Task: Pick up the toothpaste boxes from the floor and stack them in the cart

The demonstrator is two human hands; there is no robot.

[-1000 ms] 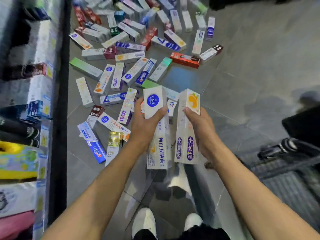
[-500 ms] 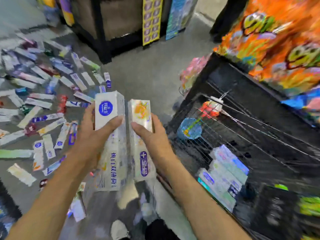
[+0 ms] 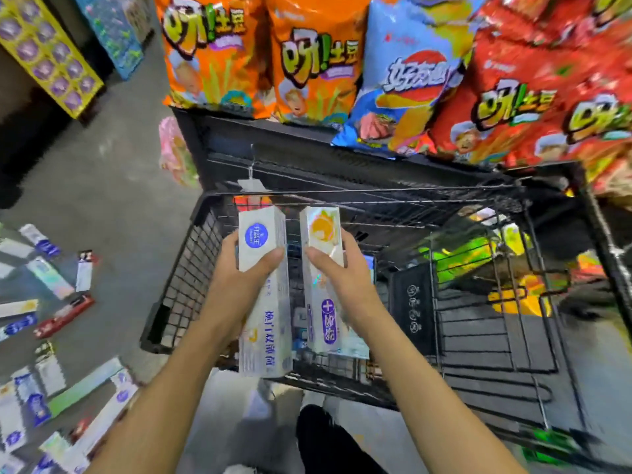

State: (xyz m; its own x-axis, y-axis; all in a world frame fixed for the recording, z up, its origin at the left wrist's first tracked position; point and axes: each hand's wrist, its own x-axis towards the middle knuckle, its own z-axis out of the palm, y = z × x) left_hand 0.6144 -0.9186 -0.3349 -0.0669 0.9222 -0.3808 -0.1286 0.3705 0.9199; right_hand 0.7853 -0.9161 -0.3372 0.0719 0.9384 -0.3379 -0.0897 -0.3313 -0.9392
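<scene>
My left hand (image 3: 236, 278) grips a white toothpaste box with a blue round logo (image 3: 265, 323), held upright. My right hand (image 3: 345, 271) grips a second white box with an orange picture (image 3: 323, 313), also upright and beside the first. Both boxes hang over the black wire cart (image 3: 191, 268), above its left part. Several more toothpaste boxes (image 3: 51, 302) lie scattered on the grey floor at the left. Boxes lying in the cart are mostly hidden behind my hands.
Orange, blue and red snack bags (image 3: 307, 63) fill a shelf right behind the cart. A black divider panel (image 3: 415, 309) and bright green and yellow packets (image 3: 461, 258) sit inside the cart at the right. A display stand (image 3: 44, 53) is at the far left.
My view has swung right from the floor pile to the cart. Both hands have carried their boxes from above the floor to above the cart basket.
</scene>
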